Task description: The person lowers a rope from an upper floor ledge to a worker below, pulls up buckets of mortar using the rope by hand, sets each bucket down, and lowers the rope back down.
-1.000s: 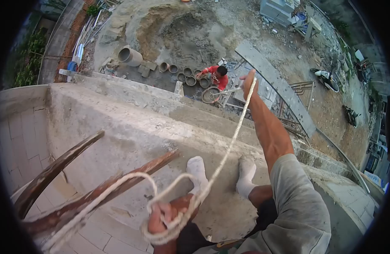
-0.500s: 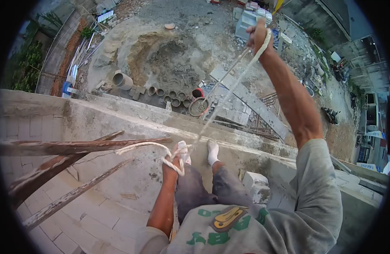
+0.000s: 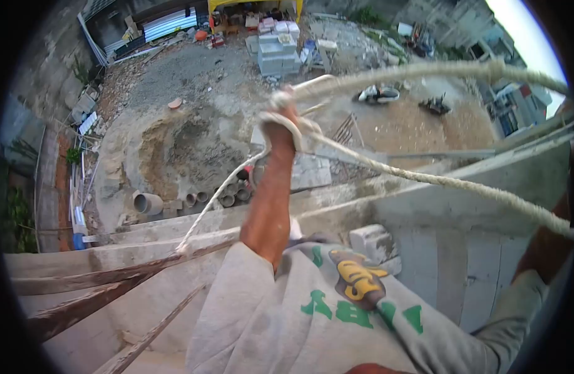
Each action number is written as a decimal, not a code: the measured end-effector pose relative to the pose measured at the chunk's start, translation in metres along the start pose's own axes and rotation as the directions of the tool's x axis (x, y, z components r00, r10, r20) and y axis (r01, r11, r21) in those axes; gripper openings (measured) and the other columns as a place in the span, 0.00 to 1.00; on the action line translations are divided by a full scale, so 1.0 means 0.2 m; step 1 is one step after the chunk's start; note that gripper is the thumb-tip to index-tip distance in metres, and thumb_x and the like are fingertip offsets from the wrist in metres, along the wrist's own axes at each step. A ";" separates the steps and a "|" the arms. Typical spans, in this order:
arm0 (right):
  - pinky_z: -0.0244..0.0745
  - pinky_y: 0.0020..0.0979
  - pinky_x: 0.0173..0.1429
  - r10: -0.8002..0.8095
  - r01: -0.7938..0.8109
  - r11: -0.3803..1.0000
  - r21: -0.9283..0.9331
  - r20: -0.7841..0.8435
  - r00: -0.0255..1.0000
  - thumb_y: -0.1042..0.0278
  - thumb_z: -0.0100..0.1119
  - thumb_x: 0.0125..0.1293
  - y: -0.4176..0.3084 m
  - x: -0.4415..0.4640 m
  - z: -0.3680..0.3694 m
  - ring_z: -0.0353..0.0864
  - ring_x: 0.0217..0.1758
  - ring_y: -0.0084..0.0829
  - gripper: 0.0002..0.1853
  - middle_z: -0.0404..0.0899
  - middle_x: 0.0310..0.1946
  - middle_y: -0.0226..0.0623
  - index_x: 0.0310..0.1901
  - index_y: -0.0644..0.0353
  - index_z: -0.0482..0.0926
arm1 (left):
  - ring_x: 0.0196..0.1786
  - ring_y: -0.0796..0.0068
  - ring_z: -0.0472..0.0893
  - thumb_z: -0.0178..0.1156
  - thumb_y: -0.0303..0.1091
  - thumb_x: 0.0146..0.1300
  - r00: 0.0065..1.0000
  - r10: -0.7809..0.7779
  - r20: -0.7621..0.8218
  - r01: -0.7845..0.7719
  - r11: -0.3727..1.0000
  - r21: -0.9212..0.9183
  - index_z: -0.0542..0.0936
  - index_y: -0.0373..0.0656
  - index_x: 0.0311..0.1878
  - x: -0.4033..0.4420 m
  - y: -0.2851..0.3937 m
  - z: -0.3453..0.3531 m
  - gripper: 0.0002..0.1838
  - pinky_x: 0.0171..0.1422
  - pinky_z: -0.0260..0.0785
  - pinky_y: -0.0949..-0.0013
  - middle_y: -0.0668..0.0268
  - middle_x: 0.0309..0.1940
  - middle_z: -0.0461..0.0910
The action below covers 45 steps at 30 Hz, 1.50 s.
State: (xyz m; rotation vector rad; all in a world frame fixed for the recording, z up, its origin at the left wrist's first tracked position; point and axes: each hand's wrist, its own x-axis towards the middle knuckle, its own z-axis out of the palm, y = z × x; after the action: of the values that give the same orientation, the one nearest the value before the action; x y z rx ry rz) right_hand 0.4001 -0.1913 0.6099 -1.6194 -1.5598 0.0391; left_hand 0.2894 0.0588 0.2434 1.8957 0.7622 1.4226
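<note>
My left hand (image 3: pixel 283 128), smeared by motion, is raised in front of me over the ledge, closed on a thick whitish rope (image 3: pixel 417 176). A loop of it lies around the wrist. One length hangs from that hand down to the left, to the end of a wooden pole (image 3: pixel 100 274). Two more lengths stretch across to the right edge of the view. Only the right forearm (image 3: pixel 551 240) shows clearly, low at the right edge beside the rope; the fingers of my right hand are lost in the dark border.
A concrete ledge (image 3: pixel 137 234) runs before me, with a drop to the yard beyond. Below are several buckets (image 3: pixel 227 201), a larger cylinder (image 3: pixel 148 203) and stacked pale blocks (image 3: pixel 278 57). A concrete block (image 3: pixel 371 242) sits near my side. Motorbikes (image 3: pixel 378 94) stand farther off.
My left hand has risen from near my knees to out in front, carrying rope. My right hand has swung from high in front down to the far right edge. The view has tilted up.
</note>
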 end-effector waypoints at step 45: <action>0.46 0.23 0.15 0.530 -0.328 -0.131 0.936 -0.214 -0.821 0.34 0.44 0.62 -0.82 -3.25 0.98 0.52 0.10 0.18 0.31 0.60 0.11 0.24 0.17 0.55 0.67 | 0.24 0.81 0.71 0.71 0.45 0.42 -0.307 0.191 0.932 0.336 0.938 -0.082 0.72 0.36 0.26 -0.95 1.57 -0.16 0.22 0.28 0.62 0.77 0.68 0.20 0.74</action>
State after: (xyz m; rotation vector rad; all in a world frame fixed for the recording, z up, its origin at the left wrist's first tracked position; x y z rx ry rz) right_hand 0.0186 -0.6473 0.2438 -1.4903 1.3395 -0.0128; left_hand 0.2351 -0.2785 0.3812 1.8166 -0.3202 -0.5830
